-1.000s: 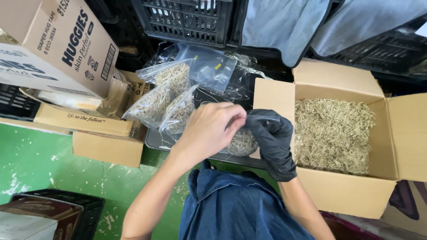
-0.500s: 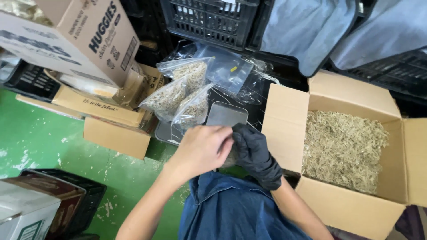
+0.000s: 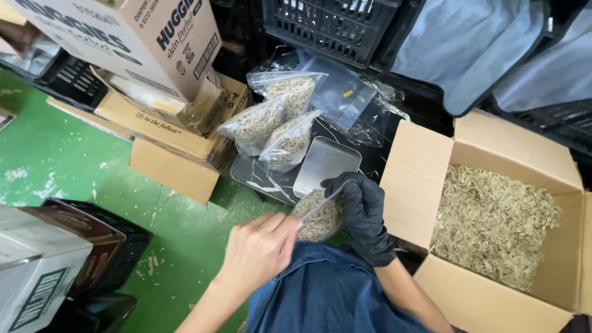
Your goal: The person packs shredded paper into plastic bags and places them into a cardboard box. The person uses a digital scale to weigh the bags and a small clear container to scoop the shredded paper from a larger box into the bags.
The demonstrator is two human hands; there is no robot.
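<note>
Your bare left hand and black-gloved right hand both pinch the top edge of the clear bag of dried herb, held over your lap. Risk — an uneven seal, and herb spills onto the green floor.

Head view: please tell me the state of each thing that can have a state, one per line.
Small clear bag: filled with dried material, held by both hands at its top edge.
Left hand: bare, pinching the bag's top.
Right hand: black-gloved, gripping the bag.
Cardboard box: flaps open, holding loose dried material.
Three filled bags: lying in a pile.
Metal tray: empty.
</note>
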